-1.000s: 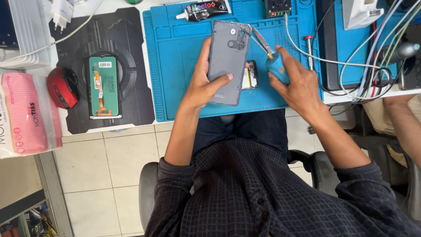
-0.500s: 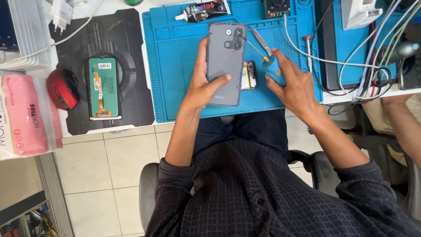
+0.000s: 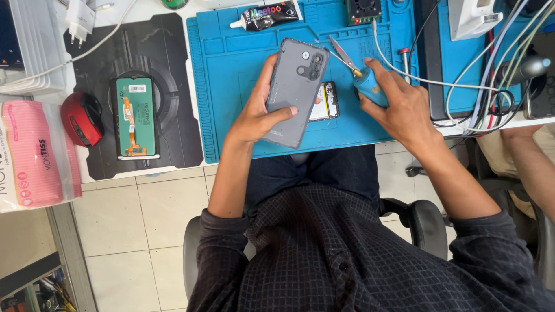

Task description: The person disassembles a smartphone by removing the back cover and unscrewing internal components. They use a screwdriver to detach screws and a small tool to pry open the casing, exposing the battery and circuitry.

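The desk (image 3: pixel 173 173) is white, and a big blue mat (image 3: pixel 231 75) lies across its middle, up against the far edge. Do the work over that mat, so any tiny part that drops lands where you can find it.

A black mat (image 3: pixel 173 52) lies on the left part of the desk, with a green phone screen (image 3: pixel 135 117) lying flat on it and a red mouse (image 3: pixel 82 118) just beside the screen. A pink pack (image 3: pixel 29 156) sits at the left edge. Keep your elbows away from these.

Your left hand (image 3: pixel 257 115) is closed around the grey phone back (image 3: pixel 296 92). It holds the cover tilted up off the blue mat, with the camera holes pointing at the far edge. Grip it by the sides, not the middle, so it does not bend.

Under the cover, a small phone part (image 3: pixel 325 101) lies flat on the blue mat. Keep the cover from bumping it.

Your right hand (image 3: pixel 399 107) is wrapped tight around a blue-handled tool (image 3: pixel 367 89), near the mat's right side. Its thin metal tips (image 3: pixel 342 53) point toward the far edge, close to the cover's top corner. Move the tips slowly, and keep them away from the white wires (image 3: pixel 439 81) lying beside your hand.
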